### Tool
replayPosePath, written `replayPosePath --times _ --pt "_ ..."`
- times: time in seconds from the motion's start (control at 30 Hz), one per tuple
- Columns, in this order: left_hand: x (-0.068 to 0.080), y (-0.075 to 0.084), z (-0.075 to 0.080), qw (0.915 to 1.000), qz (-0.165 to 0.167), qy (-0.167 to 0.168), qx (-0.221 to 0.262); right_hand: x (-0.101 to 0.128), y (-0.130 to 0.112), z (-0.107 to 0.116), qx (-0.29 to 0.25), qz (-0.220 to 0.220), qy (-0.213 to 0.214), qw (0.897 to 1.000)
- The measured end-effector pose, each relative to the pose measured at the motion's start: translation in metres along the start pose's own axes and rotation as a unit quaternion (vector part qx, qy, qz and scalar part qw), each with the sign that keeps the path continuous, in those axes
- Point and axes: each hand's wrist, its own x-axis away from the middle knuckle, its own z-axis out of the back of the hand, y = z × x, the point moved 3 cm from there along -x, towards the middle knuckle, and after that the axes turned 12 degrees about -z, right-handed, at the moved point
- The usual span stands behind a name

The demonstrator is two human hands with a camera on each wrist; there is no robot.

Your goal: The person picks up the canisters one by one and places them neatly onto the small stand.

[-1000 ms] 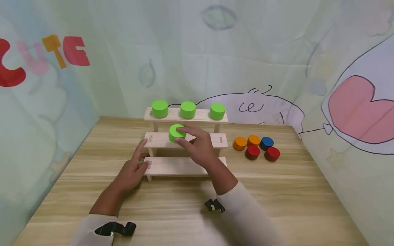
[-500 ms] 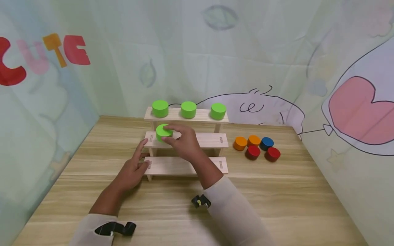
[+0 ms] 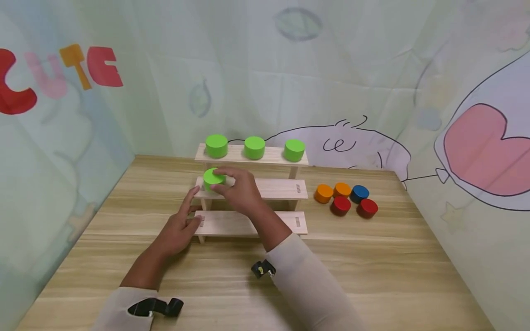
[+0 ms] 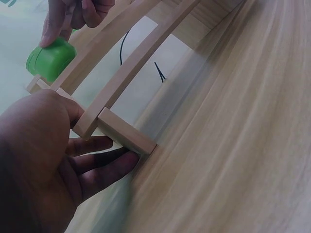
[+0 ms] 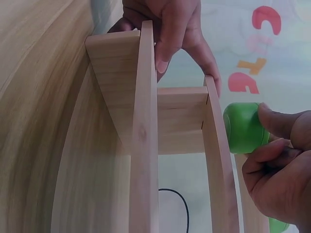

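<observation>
**On the middle step: green block held in the right hand**

On the middle step of the wooden step shelf, at its left end, sits a green block. Held there by the right hand, with fingers curled over the top and thumb on the near side. Clamped on the block, as seen from the right wrist too, where fingertips press on the round green side. Reaching forward over the low step, with the wrist bent up and a pale sleeve down the arm.

Down at the left end of the low step, the left hand. Lying flat and low on the table, fingers straight and spread apart, not wrapped round anything. Thumb up along the shelf's side post, fingers tucked against the bottom of the wooden end piece. Touching and steadying, not gripping.

Up on the top step, three more green blocks in a row: one on the left, one in the middle, one on the right. All standing flat and apart from each other. On the low step, nothing but bare wood.

Over on the table to the right of the shelf, a small bunch of round blocks close together: two orange, one blue, two red.
</observation>
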Motion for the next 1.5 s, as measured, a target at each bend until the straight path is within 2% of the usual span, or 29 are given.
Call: replayPosePath --times 0.3,0.57,1.0,1.27,1.5 --pt "0.000 0.001 0.000 1.0000 0.000 -0.001 0.000 0.000 -0.005 -0.005 0.017 0.007 -0.004 1.000" --pt "0.000 0.002 -0.001 1.0000 -0.003 -0.004 0.000 0.000 -0.004 -0.007 0.034 -0.021 -0.009 0.999" --pt "0.001 0.000 -0.001 1.0000 0.003 -0.002 0.000 -0.001 -0.001 -0.007 0.041 -0.021 -0.015 0.999" --pt "0.001 0.001 0.000 1.0000 0.006 -0.002 -0.001 0.001 0.003 -0.002 0.033 -0.026 -0.004 0.999" --pt "0.000 0.000 -0.001 1.0000 -0.001 0.001 -0.003 0.010 0.009 0.008 0.031 -0.007 -0.004 0.999"
